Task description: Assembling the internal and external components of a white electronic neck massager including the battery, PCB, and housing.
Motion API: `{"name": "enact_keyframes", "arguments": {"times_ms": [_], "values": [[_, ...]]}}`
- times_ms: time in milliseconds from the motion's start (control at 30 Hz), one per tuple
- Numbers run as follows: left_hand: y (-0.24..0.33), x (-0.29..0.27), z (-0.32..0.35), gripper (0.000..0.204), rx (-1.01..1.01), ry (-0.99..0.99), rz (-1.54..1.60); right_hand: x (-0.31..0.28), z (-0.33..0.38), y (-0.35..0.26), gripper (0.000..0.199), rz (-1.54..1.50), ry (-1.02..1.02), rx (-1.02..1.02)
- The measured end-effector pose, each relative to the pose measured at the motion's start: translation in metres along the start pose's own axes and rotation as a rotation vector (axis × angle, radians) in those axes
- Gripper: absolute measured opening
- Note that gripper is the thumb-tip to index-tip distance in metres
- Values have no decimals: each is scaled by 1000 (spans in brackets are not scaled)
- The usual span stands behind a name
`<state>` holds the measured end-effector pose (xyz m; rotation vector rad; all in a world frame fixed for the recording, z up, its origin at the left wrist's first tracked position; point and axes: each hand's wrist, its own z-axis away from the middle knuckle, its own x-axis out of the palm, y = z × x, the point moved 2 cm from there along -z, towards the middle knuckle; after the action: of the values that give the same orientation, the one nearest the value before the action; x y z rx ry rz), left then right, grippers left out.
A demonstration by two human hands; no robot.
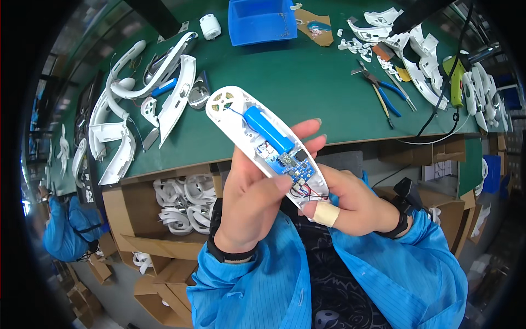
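Head view: the left hand (pixel 253 203) is closed round the near half of a long white shell (pixel 263 143), thumb pressed on top by the blue board (pixel 295 165), fingers showing behind it; the right hand (pixel 350 205) grips the shell's near tip, its bandaged finger (pixel 327 214) curled beneath the red and black wires (pixel 309 191); the shell is held up off the table (pixel 296 88), in front of the chest, tilted away to the left; a blue battery (pixel 268 129) lies along its middle and a round motor seat (pixel 223 102) sits at the far end. It looks light and stiff, thin plastic that would flex if squeezed hard; the board, solder joints and fine wires look fragile, so the rim edges seem the safe hold, not the open face. On the table lie more white shells (pixel 181 96), a blue bin (pixel 262 21) and pliers (pixel 383 88).
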<state>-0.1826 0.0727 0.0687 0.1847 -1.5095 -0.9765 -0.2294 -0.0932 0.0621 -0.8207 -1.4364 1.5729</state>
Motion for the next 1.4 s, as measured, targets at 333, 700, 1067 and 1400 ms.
{"name": "enact_keyframes", "arguments": {"times_ms": [333, 700, 1067, 1400], "values": [[-6, -1, 3, 66, -85, 30, 35, 2, 1, -2, 38, 167, 9, 3], [-8, -4, 2, 68, -54, 40, -17, 2, 1, 0, 39, 187, 34, -48], [-5, -1, -1, 83, -81, 89, -41, 2, -1, 0, 41, 229, 51, -85], [-8, -3, -1, 65, -70, 3, 39, -2, -1, 0, 32, 143, 92, -65]]}}
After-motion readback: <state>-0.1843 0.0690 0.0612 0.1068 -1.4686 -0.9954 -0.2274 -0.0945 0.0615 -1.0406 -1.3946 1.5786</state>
